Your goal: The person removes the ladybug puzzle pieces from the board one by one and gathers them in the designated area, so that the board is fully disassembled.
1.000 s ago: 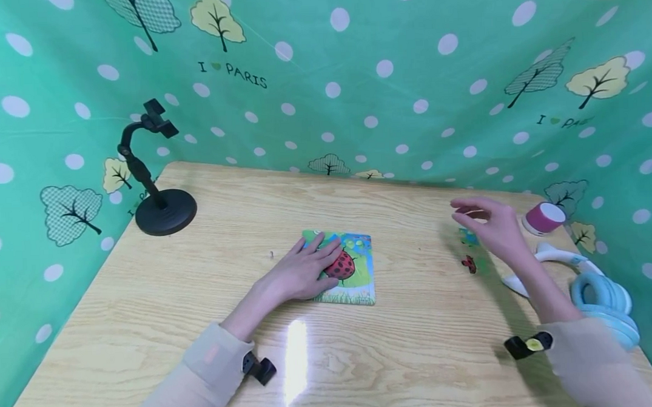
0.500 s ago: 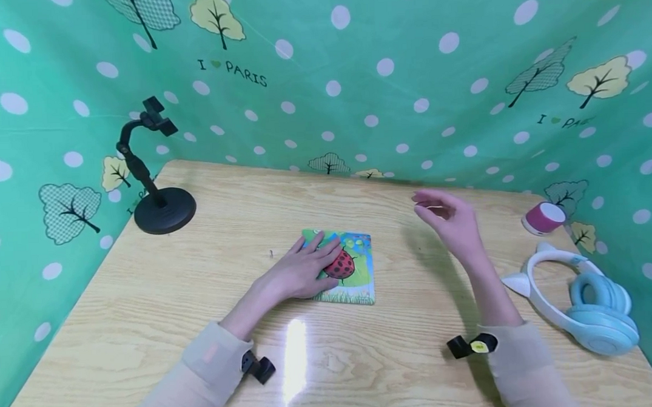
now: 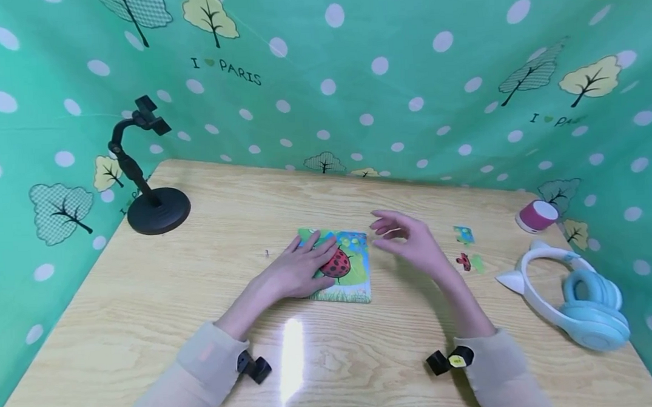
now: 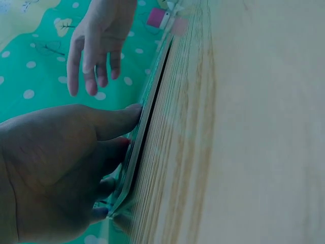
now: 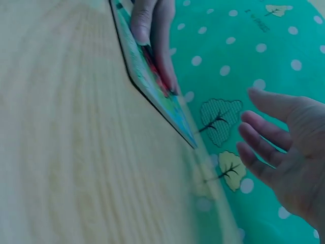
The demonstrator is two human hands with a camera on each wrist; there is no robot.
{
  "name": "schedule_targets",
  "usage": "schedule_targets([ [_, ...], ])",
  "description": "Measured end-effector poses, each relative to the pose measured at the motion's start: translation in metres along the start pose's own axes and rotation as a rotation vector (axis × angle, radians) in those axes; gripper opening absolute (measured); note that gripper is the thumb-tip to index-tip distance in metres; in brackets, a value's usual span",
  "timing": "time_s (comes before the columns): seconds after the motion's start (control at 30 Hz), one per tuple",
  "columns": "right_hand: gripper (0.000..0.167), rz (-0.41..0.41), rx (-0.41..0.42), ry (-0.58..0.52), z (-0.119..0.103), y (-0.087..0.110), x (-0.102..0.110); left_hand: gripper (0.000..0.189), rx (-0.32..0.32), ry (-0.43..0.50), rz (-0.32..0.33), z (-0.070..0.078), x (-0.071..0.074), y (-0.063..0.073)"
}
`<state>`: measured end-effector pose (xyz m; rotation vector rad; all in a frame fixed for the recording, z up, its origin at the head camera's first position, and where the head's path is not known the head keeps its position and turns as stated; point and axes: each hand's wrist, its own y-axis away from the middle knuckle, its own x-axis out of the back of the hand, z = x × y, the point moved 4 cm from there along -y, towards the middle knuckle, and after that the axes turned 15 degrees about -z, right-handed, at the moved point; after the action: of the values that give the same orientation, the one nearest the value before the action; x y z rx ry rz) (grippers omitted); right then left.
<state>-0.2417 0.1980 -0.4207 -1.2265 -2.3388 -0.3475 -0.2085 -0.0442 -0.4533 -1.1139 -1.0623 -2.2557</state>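
Observation:
A square jigsaw puzzle with a red spotted ladybird on a green and blue picture lies flat on the table. My left hand rests on its left half with fingers spread, covering that part. Just off the puzzle's right edge, my right hand hovers with bent, relaxed fingers; the right wrist view shows this hand holding nothing. Farther right lie loose puzzle pieces: a blue-green one, a red one and a light green one.
Light blue cat-ear headphones lie at the table's right side, with a magenta and white cylinder behind them. A black phone stand stands back left. A tiny object lies left of the puzzle. Green dotted cloth hangs behind the table.
My right hand has moved left from over the loose pieces to the puzzle's right edge, and those pieces are uncovered now. The left hand stays on the puzzle.

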Motion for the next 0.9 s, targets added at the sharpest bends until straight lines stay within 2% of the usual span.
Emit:
schedule_targets([
  [0.2,0.074,-0.172,-0.016,0.036,-0.001,-0.003,-0.022,0.075,-0.006,0.006,0.001,-0.001,-0.002,0.000],
  [0.47,0.086,-0.318,-0.041,0.146,0.000,-0.004,-0.040,0.075,-0.010,0.008,0.010,-0.002,-0.002,-0.002],
  [0.63,0.090,-0.368,-0.055,0.219,-0.001,-0.003,-0.048,0.075,-0.014,0.009,0.012,-0.002,-0.002,-0.001],
  [0.9,0.087,-0.381,-0.061,0.295,-0.004,-0.003,-0.050,0.075,-0.023,0.020,0.019,-0.003,-0.001,-0.001],
])
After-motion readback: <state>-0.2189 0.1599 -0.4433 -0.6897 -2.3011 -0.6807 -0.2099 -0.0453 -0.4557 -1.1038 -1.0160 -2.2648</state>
